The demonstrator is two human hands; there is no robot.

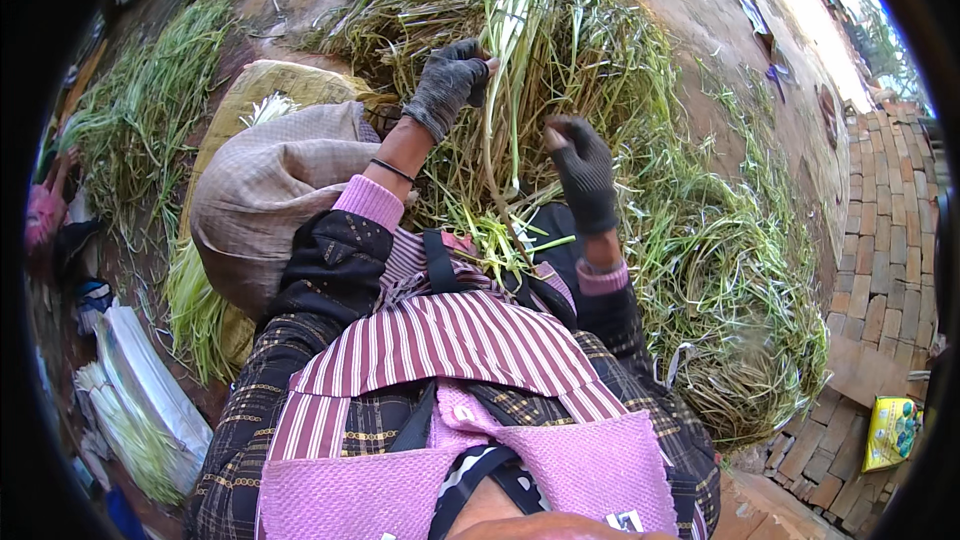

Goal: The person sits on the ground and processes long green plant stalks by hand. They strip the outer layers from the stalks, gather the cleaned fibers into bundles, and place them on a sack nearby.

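Note:
My left hand, in a dark grey fingerless glove, grips a small bunch of long green plant stalks near their upper part. The pale lower ends hang down between my hands. My right hand, gloved alike, is raised to the right of the stalks, its fingers bent and apart from them; nothing shows in it. Short cut green pieces lie on my lap. Beyond both hands rises a large heap of green and brown stalks and leaves.
Left, a brownish cloth covers part of a yellow woven sack with pale stalks beside it. Further left lie a loose green pile and a bundle of pale stalks. Right are brick paving and a yellow packet. Part of another person shows far left.

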